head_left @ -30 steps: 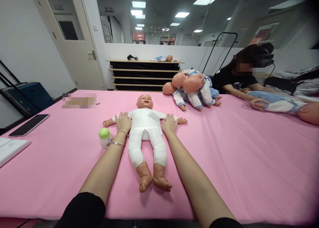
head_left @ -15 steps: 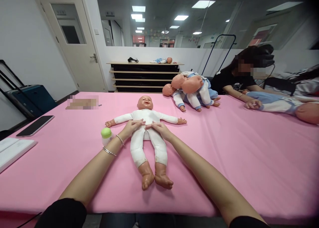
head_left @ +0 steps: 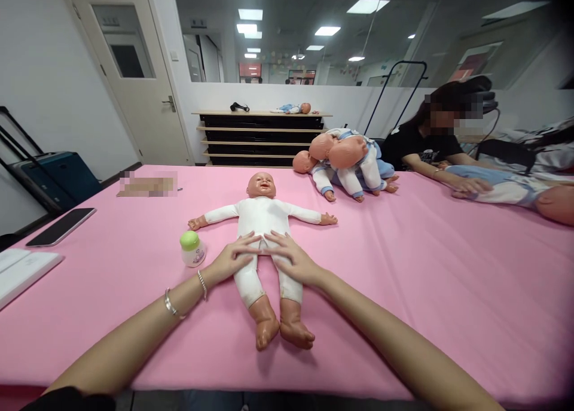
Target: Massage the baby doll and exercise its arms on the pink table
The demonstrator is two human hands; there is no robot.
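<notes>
A baby doll (head_left: 263, 216) with a white cloth body lies on its back on the pink table cover (head_left: 381, 339), head away from me and feet toward me. My left hand (head_left: 235, 256) rests with spread fingers over the top of the doll's leg on the left. On the other leg, near the hip, lies my right hand (head_left: 293, 256), its fingers also apart. The fingertips of both hands come close together at the doll's lower belly. A small white jar (head_left: 193, 255) with a green lid stands left of the doll, beside my left wrist.
Several dolls in blue and white clothes (head_left: 345, 160) are piled at the back. At the right, a co-worker's hand (head_left: 475, 185) touches another doll (head_left: 511, 183). A phone (head_left: 63, 227) and a white box (head_left: 27, 273) lie at the left. A shelf (head_left: 262, 136) stands behind.
Both my hands have slid down from the doll's belly to its hips and upper legs, with fingers spreading. The jar shows more fully. The co-worker's hand has shifted right.
</notes>
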